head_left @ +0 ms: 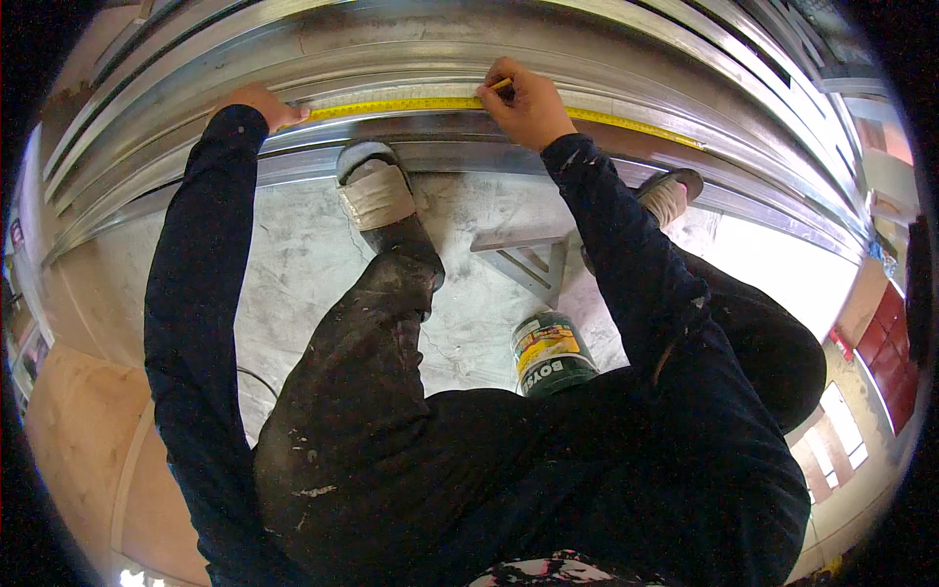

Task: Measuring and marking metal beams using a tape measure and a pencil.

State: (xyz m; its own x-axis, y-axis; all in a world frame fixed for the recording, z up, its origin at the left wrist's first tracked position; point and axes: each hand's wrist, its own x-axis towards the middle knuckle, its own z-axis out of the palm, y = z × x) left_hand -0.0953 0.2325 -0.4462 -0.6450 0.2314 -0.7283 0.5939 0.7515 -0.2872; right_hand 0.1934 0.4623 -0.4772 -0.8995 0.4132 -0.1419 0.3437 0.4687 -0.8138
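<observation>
A yellow tape measure blade (401, 106) lies stretched along a long silver metal profile (381, 96). At the blade's left end is my left hand (262, 104), its thumb pressed on the tape's tip and its other fingers partly hidden. My right hand (528, 106) is closed around a short yellow pencil (502, 85). It rests over the middle of the tape, against the metal. Past my right hand the blade runs on to the right. The pencil's point is hidden by my fingers.
Several more metal profiles (391, 39) lie in parallel beyond my hands. On the grey floor (293, 230) are a triangular square (523, 259) and a dark green bucket (553, 352) between my legs. My sandalled left foot (377, 191) stands close to the profiles. Wooden boards (83, 421) are at left.
</observation>
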